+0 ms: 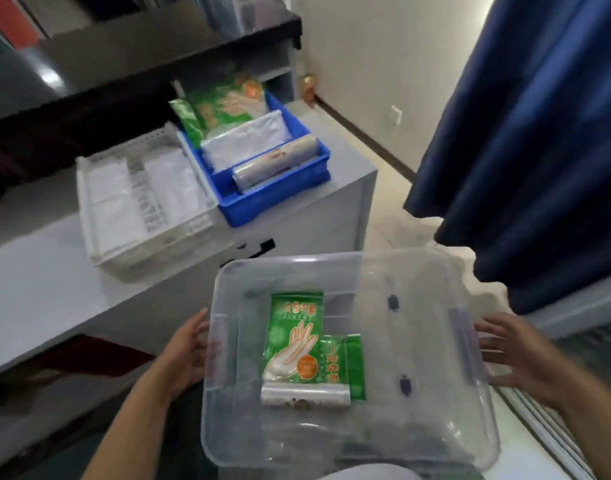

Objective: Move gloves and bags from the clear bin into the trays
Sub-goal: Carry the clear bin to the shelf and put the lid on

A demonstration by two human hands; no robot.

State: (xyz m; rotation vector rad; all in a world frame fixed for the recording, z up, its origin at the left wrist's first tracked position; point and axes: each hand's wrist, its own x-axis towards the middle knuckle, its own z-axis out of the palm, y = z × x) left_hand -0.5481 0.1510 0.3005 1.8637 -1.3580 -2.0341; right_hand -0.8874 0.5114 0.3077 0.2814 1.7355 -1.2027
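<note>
Holding the bin [349, 268] by its sides | left hand [186, 355] presses its wall; right hand [519, 355] is spread, grip unclear | glove packs [293, 337] and roll [306, 394] lie inside | we keep it level, then lift packs toward the trays [280, 199].
</note>
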